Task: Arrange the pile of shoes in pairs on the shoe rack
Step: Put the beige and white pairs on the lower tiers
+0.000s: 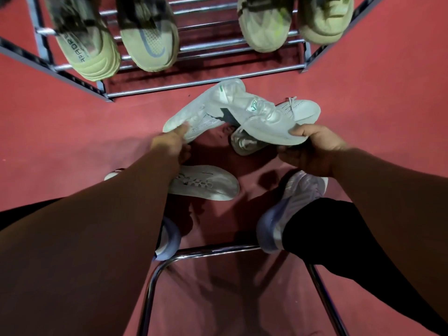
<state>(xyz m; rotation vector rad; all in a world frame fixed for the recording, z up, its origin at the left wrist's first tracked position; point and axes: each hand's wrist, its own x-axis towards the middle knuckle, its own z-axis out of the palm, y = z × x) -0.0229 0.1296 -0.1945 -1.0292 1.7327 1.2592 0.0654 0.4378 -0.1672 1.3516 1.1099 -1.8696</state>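
Note:
My left hand (173, 141) grips one white sneaker (194, 117) with green accents by its toe end. My right hand (312, 146) pinches the sole edge of a matching white sneaker (264, 117); the two shoes cross above the red floor. Under them lie more white shoes: one (303, 109) behind the held pair, one (244, 143) beneath my right hand's shoe, and one (206, 183) on its side near my left forearm. The metal shoe rack (206, 81) stands ahead. Its top tier carries a beige pair (116, 44) at left and another beige pair (293, 23) at right.
My own feet in lilac sneakers (288, 209) rest on the red floor on either side of a chrome chair frame (218, 251) below me. The rack's lower bars (218, 52) show between the two beige pairs.

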